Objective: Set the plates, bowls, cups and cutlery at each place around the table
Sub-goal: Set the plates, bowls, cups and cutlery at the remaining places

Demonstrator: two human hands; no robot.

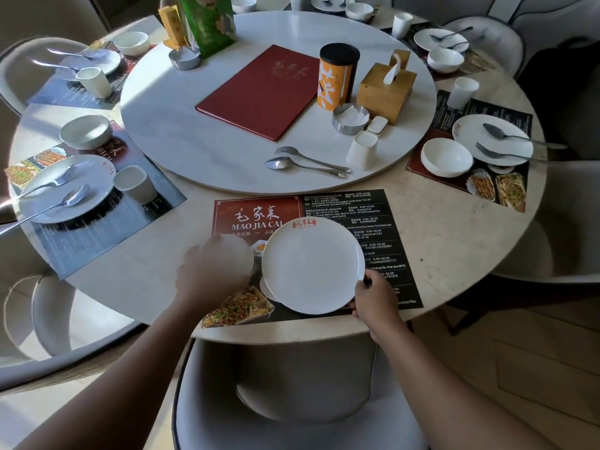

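A white plate (313, 264) with a red logo lies on the dark placemat (383, 228) at the near place. My right hand (376, 298) grips its near right rim. Left of the plate, my left hand (211, 277) is blurred by motion and holds a white bowl (235, 251) just over the placemat. On the turntable (181, 125) nearby lie a fork (308, 157) and a spoon (292, 165), and a white cup (362, 151) stands beside them.
Places at the left (65, 190), far left (87, 61), right (493, 142) and far right (441, 40) hold plates, bowls, cups and cutlery. The turntable also carries a red menu (259, 92), an orange canister (337, 76), a tissue box (386, 89) and an ashtray (350, 120). A chair (292, 401) stands below me.
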